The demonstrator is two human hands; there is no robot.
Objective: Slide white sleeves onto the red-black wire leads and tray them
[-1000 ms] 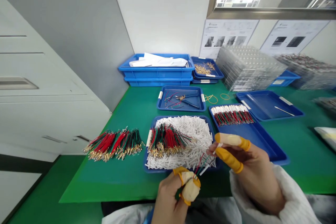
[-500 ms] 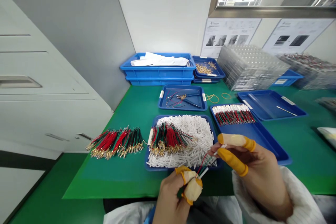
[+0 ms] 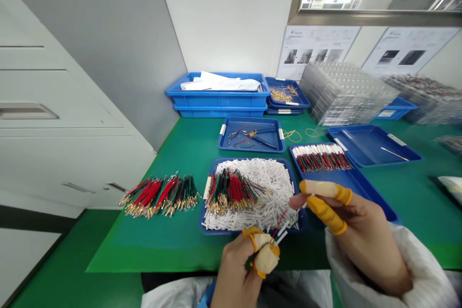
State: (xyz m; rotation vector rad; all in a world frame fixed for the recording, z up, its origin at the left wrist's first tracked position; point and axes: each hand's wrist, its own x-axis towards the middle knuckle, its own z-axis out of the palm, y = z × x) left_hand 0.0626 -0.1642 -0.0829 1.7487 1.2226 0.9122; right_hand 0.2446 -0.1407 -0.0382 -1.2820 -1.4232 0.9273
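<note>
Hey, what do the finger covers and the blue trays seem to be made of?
The finger cots look like thin rubber, probably latex: matt yellow, stretched tight. The blue trays seem moulded plastic, smooth and faintly glossy with rounded corners.

Red, green and black wires [image 3: 231,192] lie bunched on white tubes [image 3: 276,185] in a blue tray [image 3: 252,230] on a green mat [image 3: 144,248]; yellow finger cots [image 3: 327,214] show pale tan patches.

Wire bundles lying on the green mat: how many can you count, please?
3: a bundle on the green mat, a bundle on white sleeves in a blue tray, and a bundle in the right-hand blue tray.
</note>
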